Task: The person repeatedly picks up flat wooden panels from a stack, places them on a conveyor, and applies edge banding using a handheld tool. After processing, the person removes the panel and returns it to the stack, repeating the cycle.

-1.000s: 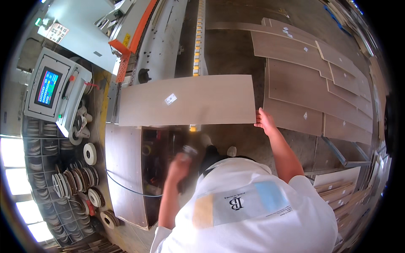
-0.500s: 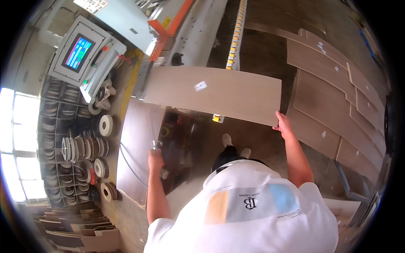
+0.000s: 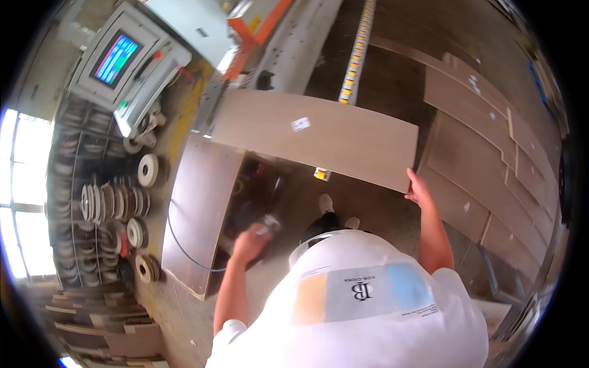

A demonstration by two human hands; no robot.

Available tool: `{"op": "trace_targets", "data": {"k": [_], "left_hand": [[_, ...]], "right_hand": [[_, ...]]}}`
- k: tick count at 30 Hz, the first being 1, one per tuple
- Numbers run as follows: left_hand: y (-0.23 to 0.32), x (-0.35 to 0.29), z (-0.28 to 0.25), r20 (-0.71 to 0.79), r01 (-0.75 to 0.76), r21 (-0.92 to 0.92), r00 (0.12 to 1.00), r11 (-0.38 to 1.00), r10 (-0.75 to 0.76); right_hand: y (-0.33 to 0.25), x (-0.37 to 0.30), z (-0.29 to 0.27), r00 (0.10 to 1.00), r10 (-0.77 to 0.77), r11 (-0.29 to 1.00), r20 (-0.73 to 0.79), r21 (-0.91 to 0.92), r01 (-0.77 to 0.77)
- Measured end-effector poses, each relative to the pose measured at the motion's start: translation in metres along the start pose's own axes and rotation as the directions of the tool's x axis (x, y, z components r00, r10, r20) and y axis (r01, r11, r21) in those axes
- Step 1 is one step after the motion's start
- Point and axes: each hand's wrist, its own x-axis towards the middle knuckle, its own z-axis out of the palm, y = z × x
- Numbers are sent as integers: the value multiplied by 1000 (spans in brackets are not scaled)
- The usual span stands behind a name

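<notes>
A long brown panel [image 3: 356,138] with a small white label [image 3: 300,124] lies across the machine's edge and a roller rail. My right hand [image 3: 419,187] grips its near right corner, thumb on top and fingers at the edge. My left hand [image 3: 248,243] is closed around a small metallic tool that looks like an air blow gun [image 3: 270,224], blurred by motion. A thin dark hose [image 3: 184,250] runs from the side table [image 3: 195,211] toward that hand. The air blow gun is apart from the panel.
An edge-banding machine with a control screen [image 3: 116,59] and an orange bracket [image 3: 241,52] stands at far left. The yellow-wheeled roller rail [image 3: 354,64] extends away. Stacked brown panels [image 3: 469,165] lie at right. Rolls of edge banding [image 3: 116,203] fill a rack at left.
My left hand has swung right and nearer to me with the air blow gun, away from the side table's edge. My right hand stays at the panel's corner. The view has shifted slightly.
</notes>
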Motion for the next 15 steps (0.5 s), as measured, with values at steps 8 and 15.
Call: {"op": "trace_targets", "data": {"k": [8, 15], "left_hand": [[-147, 44, -63, -371, 118, -647, 815, 754, -445], [-57, 135, -34, -215, -67, -937, 884, 344, -416]], "right_hand": [[-1, 21, 24, 985, -111, 989, -134, 85, 123], [-17, 9, 7, 950, -270, 948, -154, 131, 291]]}}
